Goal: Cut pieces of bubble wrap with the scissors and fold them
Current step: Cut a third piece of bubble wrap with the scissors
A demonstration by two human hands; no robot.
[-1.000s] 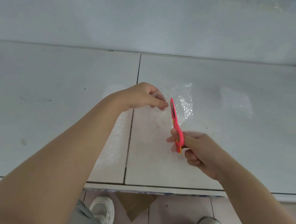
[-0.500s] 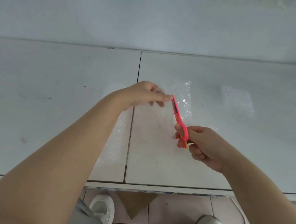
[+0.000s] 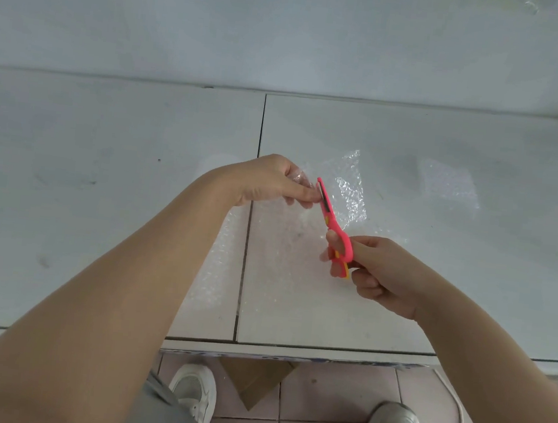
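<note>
A clear sheet of bubble wrap (image 3: 287, 246) lies over the seam of the white counter, and its far end is lifted. My left hand (image 3: 270, 181) pinches that raised far edge just left of the blades. Pink scissors (image 3: 333, 225) with a yellow inner handle point away from me, blades nearly closed in the wrap. My right hand (image 3: 381, 273) grips the scissor handles. The strip of wrap (image 3: 350, 188) to the right of the blades stands up, shiny and crinkled.
A separate small folded piece of bubble wrap (image 3: 445, 184) rests on the counter (image 3: 100, 192) to the right. The counter's front edge runs just above my shoes (image 3: 194, 398), with a brown cardboard piece (image 3: 253, 381) on the tiled floor. A wall rises behind the counter.
The scissors and my right hand have advanced away from me along the cut. My left hand keeps pinching the lifted edge close to the blade tips.
</note>
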